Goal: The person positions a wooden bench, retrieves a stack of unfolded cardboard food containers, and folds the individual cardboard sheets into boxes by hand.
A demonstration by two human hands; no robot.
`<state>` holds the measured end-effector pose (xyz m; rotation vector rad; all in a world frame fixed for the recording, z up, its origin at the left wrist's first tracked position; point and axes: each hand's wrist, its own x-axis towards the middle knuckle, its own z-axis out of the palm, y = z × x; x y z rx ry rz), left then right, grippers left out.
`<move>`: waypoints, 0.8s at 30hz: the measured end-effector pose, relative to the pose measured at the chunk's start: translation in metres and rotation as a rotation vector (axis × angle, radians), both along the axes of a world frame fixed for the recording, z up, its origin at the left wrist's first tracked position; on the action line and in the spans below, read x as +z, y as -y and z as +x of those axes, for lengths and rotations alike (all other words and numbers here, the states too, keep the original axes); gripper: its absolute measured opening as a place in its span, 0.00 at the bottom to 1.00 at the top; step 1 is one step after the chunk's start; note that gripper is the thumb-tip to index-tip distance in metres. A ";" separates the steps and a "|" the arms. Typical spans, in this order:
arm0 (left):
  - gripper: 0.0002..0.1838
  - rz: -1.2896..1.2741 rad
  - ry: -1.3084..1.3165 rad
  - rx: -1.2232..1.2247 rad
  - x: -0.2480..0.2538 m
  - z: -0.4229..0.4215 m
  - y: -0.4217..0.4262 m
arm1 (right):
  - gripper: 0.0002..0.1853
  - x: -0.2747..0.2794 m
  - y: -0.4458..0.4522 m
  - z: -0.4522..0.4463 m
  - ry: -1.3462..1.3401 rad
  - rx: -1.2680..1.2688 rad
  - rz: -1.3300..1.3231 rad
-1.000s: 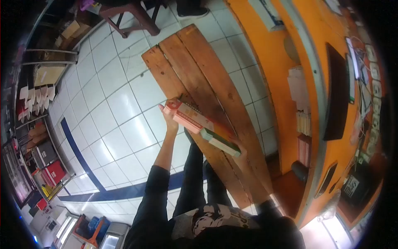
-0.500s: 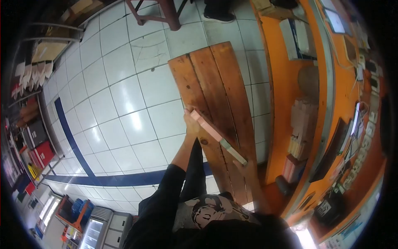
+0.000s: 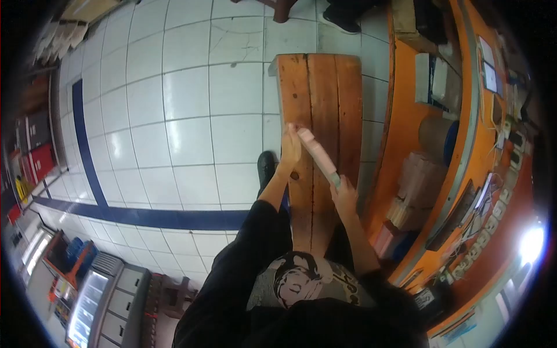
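Observation:
A long, narrow pink and pale green box (image 3: 318,152) is held at a slant above the wooden bench (image 3: 325,87). My left hand (image 3: 291,145) grips its upper end, beside the bench's left side. Around the lower, greenish end, my right hand (image 3: 345,194) is closed. Only a narrow side of the box faces the camera. Whether it is one box or two end to end, I cannot tell.
An orange counter (image 3: 400,75) with shelves holding stacked packages (image 3: 419,180) runs along the right. A person's shoe (image 3: 341,20) and a brown stool (image 3: 281,8) are at the top. A display fridge (image 3: 90,307) stands at the lower left.
The view has turned, so the bench now appears nearly straight ahead. The box has tilted from showing its printed broad face to its narrow side. Both hands still hold it.

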<state>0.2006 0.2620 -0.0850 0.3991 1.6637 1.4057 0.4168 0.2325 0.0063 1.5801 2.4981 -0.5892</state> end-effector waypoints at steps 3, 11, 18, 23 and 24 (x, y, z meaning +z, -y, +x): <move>0.22 0.081 -0.340 0.072 -0.009 0.001 0.019 | 0.21 -0.004 -0.007 -0.002 0.024 -0.036 -0.018; 0.45 -0.479 0.090 0.157 -0.098 0.098 0.174 | 0.27 -0.013 -0.033 0.012 -0.018 -0.039 -0.100; 0.48 -0.593 0.035 0.082 -0.110 0.121 0.175 | 0.27 -0.024 -0.091 0.048 -0.348 -0.074 -0.432; 0.45 -0.598 0.084 0.193 -0.111 0.117 0.162 | 0.27 -0.036 -0.084 0.059 -0.580 -0.223 -0.703; 0.45 -0.626 0.078 0.204 -0.110 0.111 0.156 | 0.27 -0.046 -0.078 0.058 -0.637 -0.297 -0.738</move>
